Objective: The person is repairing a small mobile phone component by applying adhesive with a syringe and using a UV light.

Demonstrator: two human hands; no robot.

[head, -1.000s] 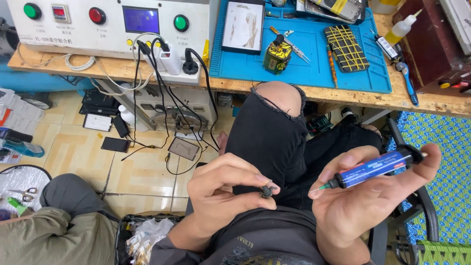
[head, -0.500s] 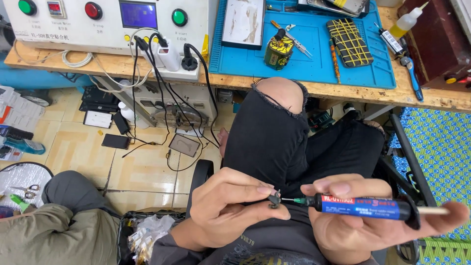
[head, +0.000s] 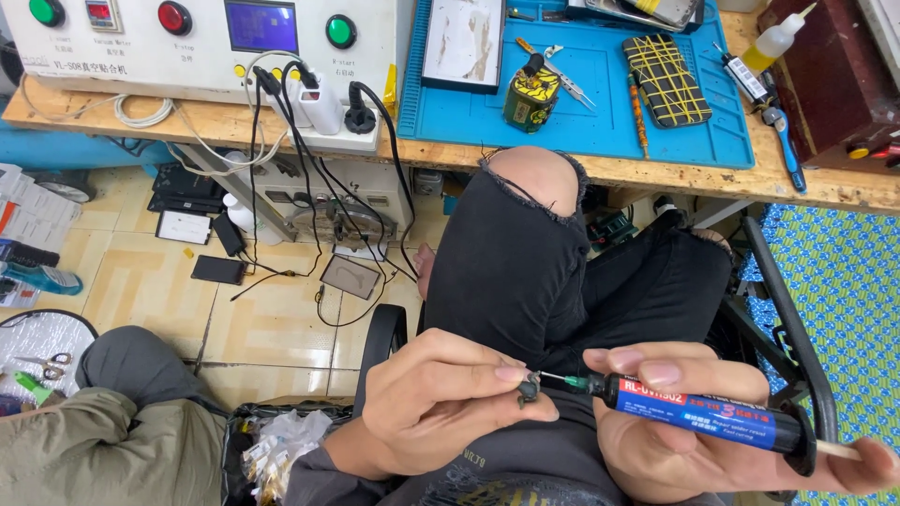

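Note:
My left hand [head: 441, 403] pinches a tiny dark part [head: 530, 388] between thumb and fingertips, low in the head view above my lap. My right hand [head: 694, 436] grips a blue and black syringe [head: 698, 414] lying sideways, thumb near its plunger at the right. The thin green-hubbed needle [head: 562, 379] points left and its tip touches the small part. Both hands hover over my black trousers, whose torn knee [head: 534, 178] rises toward the bench.
A wooden bench holds a white control box [head: 202, 37] with coloured buttons, a blue work mat [head: 600, 103] with tweezers, a yellow-taped jar, a squeeze bottle. Cables hang to the tiled floor [head: 150, 300], where phones lie. Another person's grey-trousered legs [head: 103, 440] sit at left, beside a waste bag.
The syringe swung from tilted up at the right to lying level, and its needle came in to touch the small part. My left hand stayed pinched on the part.

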